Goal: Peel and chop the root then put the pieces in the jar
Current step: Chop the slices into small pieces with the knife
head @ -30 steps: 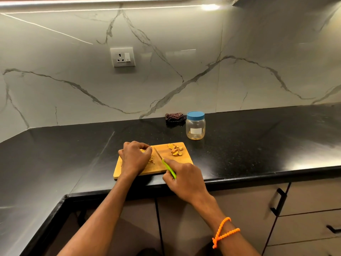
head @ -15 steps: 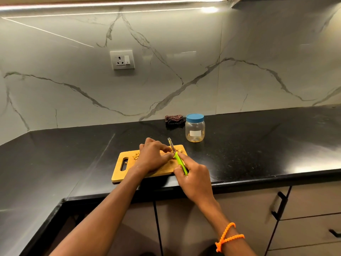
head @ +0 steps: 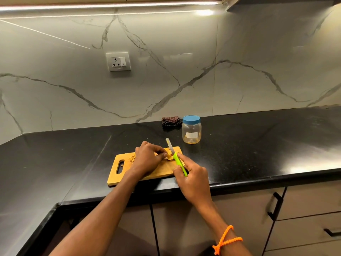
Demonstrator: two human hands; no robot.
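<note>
Two hands were busy at the board, mid-chop on the yellow root.

Nearest, the right hand (head: pixel 191 177) was closed round the green handle of the knife (head: pixel 175 157), blade angled up and away; the left hand (head: pixel 147 159) was pinched shut on the root (head: pixel 169 156), its fingertips just beside the blade. To do this well, I'd judge, those fingertips wanted curling back, the piece held flat to the chopping board (head: pixel 162 170), strokes short. A few cut pieces (head: pixel 132 158) lay left of the left hand. Farther off, beyond the board's right corner, the jar (head: pixel 191 130) stood with its blue lid on, clear of both hands.
</note>
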